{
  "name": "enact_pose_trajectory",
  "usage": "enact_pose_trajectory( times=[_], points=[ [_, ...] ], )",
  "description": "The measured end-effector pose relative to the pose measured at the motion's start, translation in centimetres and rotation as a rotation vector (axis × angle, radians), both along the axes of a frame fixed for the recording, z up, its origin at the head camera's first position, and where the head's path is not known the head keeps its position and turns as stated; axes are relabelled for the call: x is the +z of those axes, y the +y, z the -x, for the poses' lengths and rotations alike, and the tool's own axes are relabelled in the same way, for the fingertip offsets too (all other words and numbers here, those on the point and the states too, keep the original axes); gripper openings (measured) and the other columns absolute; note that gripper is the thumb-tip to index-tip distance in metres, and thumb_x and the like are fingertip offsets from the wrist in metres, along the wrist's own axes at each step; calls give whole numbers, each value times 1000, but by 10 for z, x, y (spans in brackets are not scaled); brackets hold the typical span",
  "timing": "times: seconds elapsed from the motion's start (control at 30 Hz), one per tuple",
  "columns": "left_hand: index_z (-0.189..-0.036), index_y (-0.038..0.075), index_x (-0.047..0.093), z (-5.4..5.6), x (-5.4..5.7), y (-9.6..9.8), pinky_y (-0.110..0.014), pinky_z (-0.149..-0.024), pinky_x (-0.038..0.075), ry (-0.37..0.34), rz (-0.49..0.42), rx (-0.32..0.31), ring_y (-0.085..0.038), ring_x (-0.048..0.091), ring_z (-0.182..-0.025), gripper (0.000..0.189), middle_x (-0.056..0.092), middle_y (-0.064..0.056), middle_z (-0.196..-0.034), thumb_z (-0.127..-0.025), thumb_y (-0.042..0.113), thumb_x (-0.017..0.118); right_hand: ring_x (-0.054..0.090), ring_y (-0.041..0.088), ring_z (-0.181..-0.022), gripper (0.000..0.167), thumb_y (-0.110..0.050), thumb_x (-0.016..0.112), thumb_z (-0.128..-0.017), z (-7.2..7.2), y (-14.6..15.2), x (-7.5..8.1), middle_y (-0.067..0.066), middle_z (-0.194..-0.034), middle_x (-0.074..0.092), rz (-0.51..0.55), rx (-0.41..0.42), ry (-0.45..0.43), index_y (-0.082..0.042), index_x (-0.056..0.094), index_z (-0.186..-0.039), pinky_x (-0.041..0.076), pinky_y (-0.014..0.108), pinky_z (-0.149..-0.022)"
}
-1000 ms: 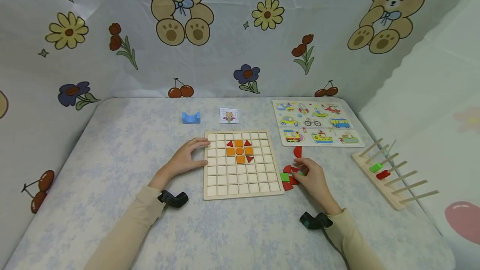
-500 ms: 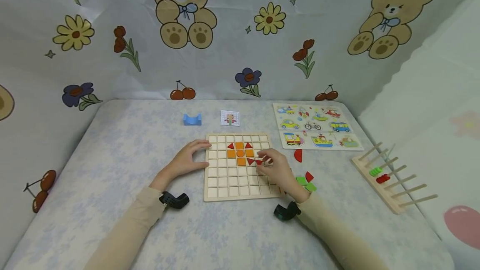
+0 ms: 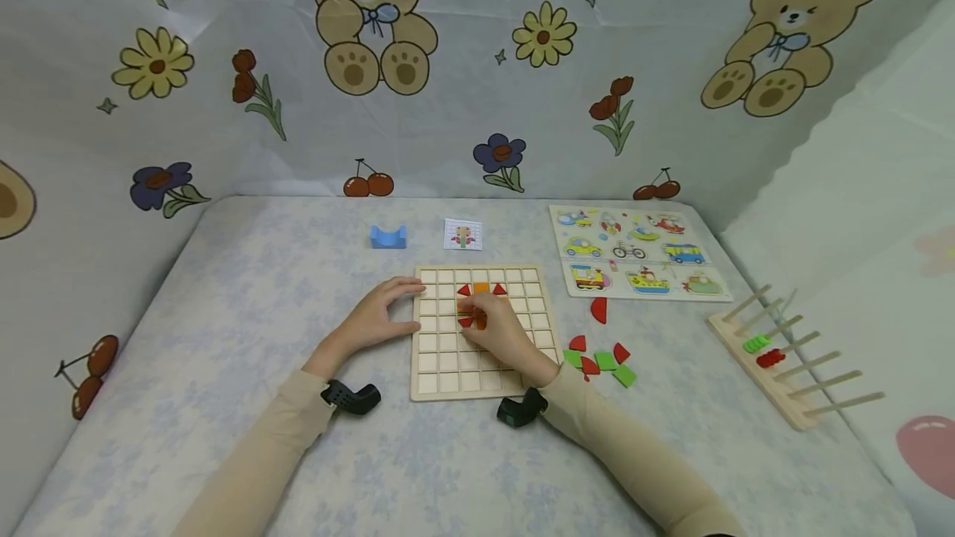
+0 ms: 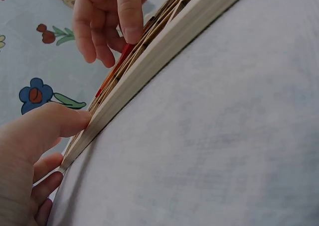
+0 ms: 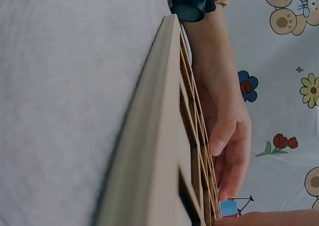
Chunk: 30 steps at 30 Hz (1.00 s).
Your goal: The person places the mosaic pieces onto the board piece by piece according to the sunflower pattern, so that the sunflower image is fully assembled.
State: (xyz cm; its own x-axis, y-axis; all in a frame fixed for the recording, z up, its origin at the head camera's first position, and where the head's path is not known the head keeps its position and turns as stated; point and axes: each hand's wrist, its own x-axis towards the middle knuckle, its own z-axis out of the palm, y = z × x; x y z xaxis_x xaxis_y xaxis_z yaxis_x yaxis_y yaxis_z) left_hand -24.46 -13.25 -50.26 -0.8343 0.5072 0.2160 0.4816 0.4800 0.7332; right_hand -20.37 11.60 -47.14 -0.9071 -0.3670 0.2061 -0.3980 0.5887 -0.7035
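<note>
My left hand [image 3: 370, 320] rests against the left edge of a wooden grid board [image 3: 440, 363], thumb and fingers spread apart along its rim. Over the board's middle, my right hand [image 3: 506, 336] pinches a small red wedge-shaped tile [image 3: 466, 322] just below and left of the orange tiles. In the left wrist view the red tile [image 4: 127, 50] shows under a fingertip, close on the grid. One orange square tile [image 3: 481, 287] shows above my right hand, with a red tile [image 3: 464, 290] to its left and another red tile [image 3: 499, 289] to its right. My right hand covers most other tiles.
Loose green tiles [image 3: 625, 375] and red tiles [image 3: 622, 352] lie right of the board, a red half-circle tile [image 3: 599, 311] above them. Behind are a pattern card [image 3: 463, 234], a blue stand [image 3: 388, 237] and a vehicle puzzle [image 3: 637, 272]. A pegged wooden rack [image 3: 761, 371] stands right.
My right hand has gone from the loose tiles leftward onto the board, carrying a red tile to the lower left of the orange tiles. My left hand stays at the board's edge.
</note>
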Motion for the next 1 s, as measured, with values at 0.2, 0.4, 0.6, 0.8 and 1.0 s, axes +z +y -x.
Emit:
enact_pose_trajectory(
  times=[0.2, 0.4, 0.6, 0.8, 1.0],
  points=[
    [-135, 11, 54, 0, -1, 1, -55, -113, 31, -12, -2, -5, -33, 38, -137, 62, 47, -10, -142, -80, 25, 77, 62, 24, -94, 32, 0, 73, -79, -1, 2, -1, 13, -108, 66, -5, -13, 35, 0, 67, -110, 54, 35, -83],
    [-135, 10, 54, 0, -2, 4, -55, -113, 31, -22, -5, -8, -33, 37, -137, 61, 46, -10, -143, -80, 25, 77, 63, 27, -93, 27, 3, 70, -81, -4, 22, 6, 15, -104, 66, 34, -33, 81, 2, 67, -108, 55, 40, -80],
    [-135, 9, 53, 0, -1, 3, -56, -112, 31, 7, 23, -2, -35, 38, -136, 62, 46, -12, -143, -80, 24, 77, 61, 28, -90, 28, 4, 67, -82, -16, 78, 8, 17, -104, 66, -5, -154, 99, 3, 66, -110, 52, 42, -78],
    [-135, 8, 53, 1, 1, -1, -56, -111, 32, 22, 27, -6, -36, 39, -135, 62, 46, -14, -143, -80, 23, 77, 61, 26, -90, 27, 1, 68, -83, -28, 134, 3, 15, -102, 68, -48, -275, -2, 0, 66, -110, 50, 36, -78],
    [-135, 11, 54, 2, -1, -1, -54, -113, 31, -22, 15, -1, -32, 37, -138, 61, 45, -10, -144, -81, 23, 77, 60, 23, -90, 30, 4, 63, -84, -44, 164, 5, 13, -105, 69, -51, -144, -124, 0, 64, -114, 52, 27, -77]
  ],
)
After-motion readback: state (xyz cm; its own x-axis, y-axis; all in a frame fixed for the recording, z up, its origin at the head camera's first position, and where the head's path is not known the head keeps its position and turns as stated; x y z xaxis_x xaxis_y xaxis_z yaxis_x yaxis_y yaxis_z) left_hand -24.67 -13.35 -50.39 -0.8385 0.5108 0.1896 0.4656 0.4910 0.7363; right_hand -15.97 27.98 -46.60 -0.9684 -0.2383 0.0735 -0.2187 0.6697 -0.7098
